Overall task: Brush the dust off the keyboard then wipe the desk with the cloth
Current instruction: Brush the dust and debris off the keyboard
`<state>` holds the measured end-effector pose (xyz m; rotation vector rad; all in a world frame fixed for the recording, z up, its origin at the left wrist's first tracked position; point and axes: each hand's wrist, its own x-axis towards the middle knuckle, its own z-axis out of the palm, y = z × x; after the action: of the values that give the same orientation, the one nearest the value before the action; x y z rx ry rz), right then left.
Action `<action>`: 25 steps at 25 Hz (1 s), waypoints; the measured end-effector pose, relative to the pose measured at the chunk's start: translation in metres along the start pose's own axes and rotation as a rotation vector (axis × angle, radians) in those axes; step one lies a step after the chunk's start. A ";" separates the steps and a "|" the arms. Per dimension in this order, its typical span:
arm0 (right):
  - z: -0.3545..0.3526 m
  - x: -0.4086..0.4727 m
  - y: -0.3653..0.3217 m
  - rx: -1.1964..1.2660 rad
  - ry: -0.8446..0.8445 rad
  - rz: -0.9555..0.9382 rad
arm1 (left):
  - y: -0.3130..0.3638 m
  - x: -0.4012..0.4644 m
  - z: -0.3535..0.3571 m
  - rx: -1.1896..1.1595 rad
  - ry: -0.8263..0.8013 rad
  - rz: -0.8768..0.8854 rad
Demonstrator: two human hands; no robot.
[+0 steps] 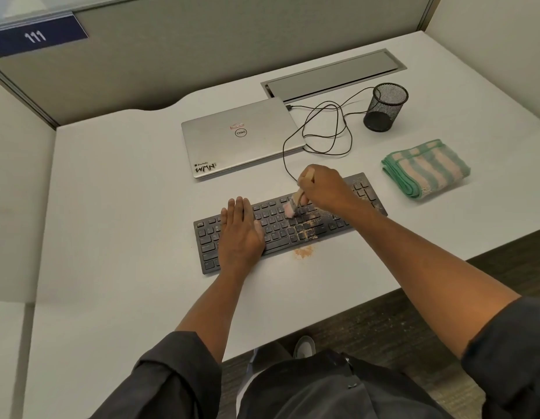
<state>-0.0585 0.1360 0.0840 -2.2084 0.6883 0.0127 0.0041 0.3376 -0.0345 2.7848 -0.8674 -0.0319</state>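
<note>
Right now the keyboard (290, 222) lies at a slant on the white desk (126, 192), and everything else is placed around it. On its left half rests the left hand (239, 234), palm down, the fingers straight and lying close together across the keys, curled round nothing. Over its middle, the right hand (323, 189) grips a small brush (296, 202) by its pale wooden handle, fingers wrapped tight about it; the pinkish bristles touch the keys just right of the left hand. Tan dust (308, 225) speckles the keys under and right of the bristles, with more scattered toward the keyboard's right end. Just in front of the keyboard, touching its near edge, 1 small patch of the same dust (303, 252) sits on the desk. Beyond the keyboard's right end, apart from it, lies the folded cloth (426, 167), striped green and pale. Behind the keyboard lies a shut silver laptop (241, 137), and a black cable (326, 131) loops from the keyboard's far edge toward it. Farther back and to the right stands a black mesh cup (385, 107).
</note>
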 end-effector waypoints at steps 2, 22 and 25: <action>-0.005 0.002 0.003 -0.154 0.090 0.029 | 0.000 0.000 0.000 -0.003 0.004 0.001; 0.000 0.005 -0.001 0.053 0.004 0.019 | 0.001 0.000 0.000 -0.032 -0.007 -0.014; -0.011 0.011 0.001 -0.226 0.137 0.072 | 0.000 0.000 0.000 -0.032 -0.009 -0.019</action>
<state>-0.0523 0.1227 0.0879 -2.4154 0.8789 -0.0257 0.0044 0.3371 -0.0347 2.7658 -0.8348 -0.0610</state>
